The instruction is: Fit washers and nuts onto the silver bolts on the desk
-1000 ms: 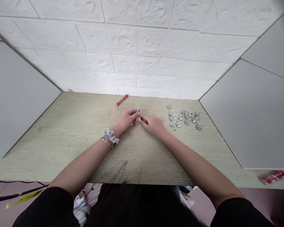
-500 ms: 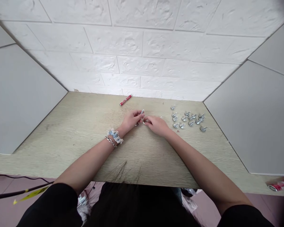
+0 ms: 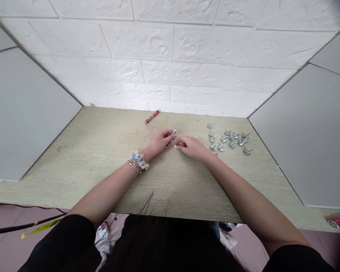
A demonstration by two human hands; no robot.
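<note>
A small silvery metal piece (image 3: 173,132) sticks out from the fingertips of the left hand (image 3: 159,140), which is curled closed around it just above the middle of the worktop (image 3: 102,151); it is too small from here to say exactly what kind of fitting it is. The right hand (image 3: 192,146) sits just beside it, fingers pinched together on a second tiny metal bit (image 3: 177,142), the two hands nearly touching at the tips. On the left wrist there is a chain bracelet (image 3: 133,167) next to a pale fabric scrunchie (image 3: 140,159). To the right, near that hand, lies a cluster of similar metal parts (image 3: 229,138) spread loosely on the wood. Farther back, close to the white brick wall (image 3: 170,56), a red pen (image 3: 151,116) lies at an angle. My worry here is the size of these pieces: both are held only by fingertips, so a slip as they come together would likely send one rolling across the smooth surface, perhaps off the near edge onto the floor. The right forearm also lies close to the loose parts, and a careless sweep could scatter them.
</note>
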